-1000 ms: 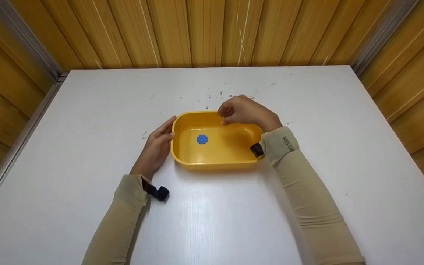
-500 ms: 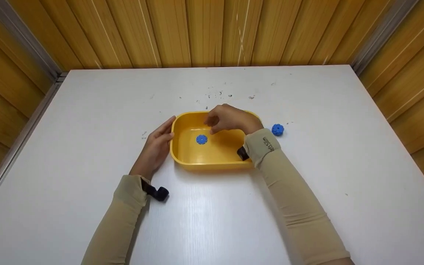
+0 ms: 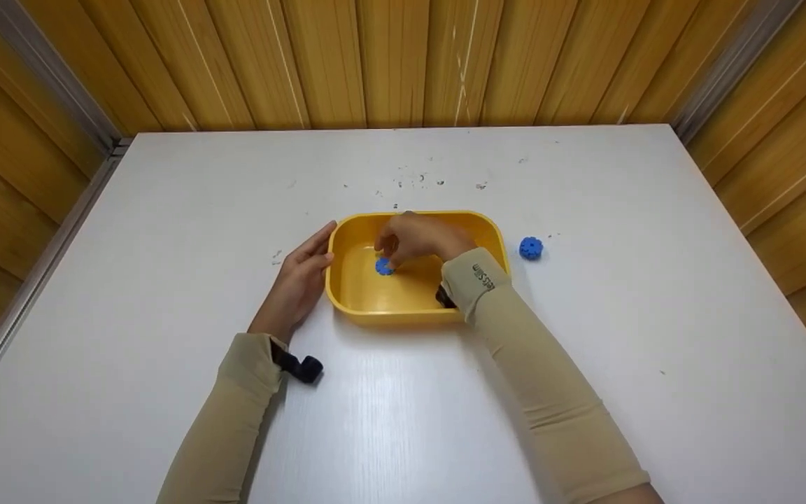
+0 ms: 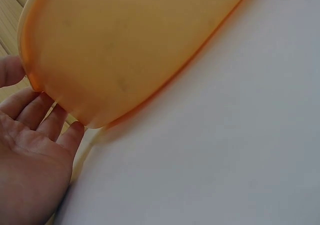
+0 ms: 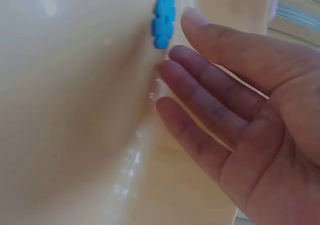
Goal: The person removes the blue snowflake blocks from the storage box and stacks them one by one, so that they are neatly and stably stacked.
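A yellow plastic tub (image 3: pixel 396 317) stands on the white table. Against the outside of its left wall rests my left hand (image 3: pixel 298 280), fingers lightly bent and thumb by the rim; the left wrist view shows the fingertips (image 4: pixel 75 130) touching the wall. My right hand (image 3: pixel 417 236) reaches down inside the tub. Just by its thumb and fingers lies a small blue notched disc (image 3: pixel 384 267) on the tub floor. In the right wrist view a narrow gap separates the thumb from the disc (image 5: pixel 164 20), and the hand holds nothing.
To the right of the tub a small stack of blue notched discs (image 3: pixel 531 248) sits on the white table (image 3: pixel 620 315). Small dark marks dot the tabletop behind the tub. A wood-patterned wall (image 3: pixel 389 63) runs along the back.
My right hand has moved left and down into the tub, from above its back right rim to beside the blue disc. The stack at the right has come into sight. My left hand stays put.
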A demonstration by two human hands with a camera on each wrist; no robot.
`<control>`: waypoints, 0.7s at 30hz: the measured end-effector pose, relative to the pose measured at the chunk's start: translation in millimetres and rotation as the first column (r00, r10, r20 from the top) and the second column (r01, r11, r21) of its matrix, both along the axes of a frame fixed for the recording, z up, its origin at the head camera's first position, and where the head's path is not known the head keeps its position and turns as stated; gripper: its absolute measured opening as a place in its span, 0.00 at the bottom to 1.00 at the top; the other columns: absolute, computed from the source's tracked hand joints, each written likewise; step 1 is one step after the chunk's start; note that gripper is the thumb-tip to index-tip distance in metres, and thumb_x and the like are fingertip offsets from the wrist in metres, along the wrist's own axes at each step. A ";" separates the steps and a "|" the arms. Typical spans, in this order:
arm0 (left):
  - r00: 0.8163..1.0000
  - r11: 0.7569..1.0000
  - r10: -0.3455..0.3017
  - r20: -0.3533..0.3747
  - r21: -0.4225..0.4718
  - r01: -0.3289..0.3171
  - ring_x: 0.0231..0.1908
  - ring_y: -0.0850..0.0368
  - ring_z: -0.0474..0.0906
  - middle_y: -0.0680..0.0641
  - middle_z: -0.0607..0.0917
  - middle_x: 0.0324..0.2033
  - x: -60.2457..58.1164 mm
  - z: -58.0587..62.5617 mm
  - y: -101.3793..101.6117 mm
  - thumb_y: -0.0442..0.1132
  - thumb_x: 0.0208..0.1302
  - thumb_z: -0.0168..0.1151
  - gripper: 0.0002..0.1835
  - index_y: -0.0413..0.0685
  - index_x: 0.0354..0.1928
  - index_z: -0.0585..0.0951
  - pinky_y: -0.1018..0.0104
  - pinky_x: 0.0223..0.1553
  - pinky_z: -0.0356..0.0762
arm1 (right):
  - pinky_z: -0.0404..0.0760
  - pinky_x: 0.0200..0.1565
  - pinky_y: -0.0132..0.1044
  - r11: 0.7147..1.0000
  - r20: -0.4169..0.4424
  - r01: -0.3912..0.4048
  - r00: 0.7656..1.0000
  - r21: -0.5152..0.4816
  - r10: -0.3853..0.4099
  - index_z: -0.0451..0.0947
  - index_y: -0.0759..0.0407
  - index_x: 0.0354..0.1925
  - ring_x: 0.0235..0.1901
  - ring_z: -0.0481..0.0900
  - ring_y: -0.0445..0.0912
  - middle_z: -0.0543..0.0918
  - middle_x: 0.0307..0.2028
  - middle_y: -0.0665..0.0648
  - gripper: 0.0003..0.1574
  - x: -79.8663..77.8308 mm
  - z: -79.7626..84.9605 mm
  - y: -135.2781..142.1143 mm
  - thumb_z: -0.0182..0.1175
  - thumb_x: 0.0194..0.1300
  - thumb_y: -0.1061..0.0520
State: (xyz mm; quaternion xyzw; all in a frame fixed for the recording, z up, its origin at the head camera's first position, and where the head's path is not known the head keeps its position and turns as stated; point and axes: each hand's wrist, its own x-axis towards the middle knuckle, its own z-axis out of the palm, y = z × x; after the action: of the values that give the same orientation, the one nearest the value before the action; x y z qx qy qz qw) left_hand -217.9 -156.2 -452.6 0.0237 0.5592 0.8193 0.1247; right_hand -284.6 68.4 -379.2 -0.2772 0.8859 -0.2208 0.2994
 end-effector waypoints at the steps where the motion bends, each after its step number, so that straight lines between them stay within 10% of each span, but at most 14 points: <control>1: 1.000 1.000 0.001 -0.003 0.000 -0.001 0.81 0.55 0.48 0.48 0.53 0.82 0.1 0.0 0.0 0.28 0.75 0.46 0.33 0.43 0.80 0.56 0.61 0.81 0.50 | 0.81 0.64 0.44 1.000 -0.007 -0.001 1.000 0.007 0.001 0.81 0.60 0.59 0.53 0.81 0.53 0.86 0.54 0.60 0.23 0.2 -0.5 -1.4 0.68 0.67 0.60; 21: 1.000 1.000 0.008 -0.003 0.012 -0.008 0.81 0.55 0.47 0.47 0.53 0.82 0.3 -1.3 0.0 0.26 0.74 0.46 0.34 0.42 0.80 0.56 0.62 0.81 0.49 | 0.76 0.43 0.34 0.997 -0.074 -0.029 0.997 0.075 0.035 0.79 0.58 0.39 0.38 0.75 0.48 0.79 0.34 0.53 0.09 9.6 -2.7 -5.5 0.70 0.63 0.64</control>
State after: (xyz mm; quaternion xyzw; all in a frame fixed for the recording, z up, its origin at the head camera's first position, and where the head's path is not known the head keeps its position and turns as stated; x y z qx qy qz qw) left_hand -217.6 -156.2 -453.8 0.0234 0.5543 0.8232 0.1207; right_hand -275.0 63.0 -381.9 -0.2882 0.8996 -0.1726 0.2791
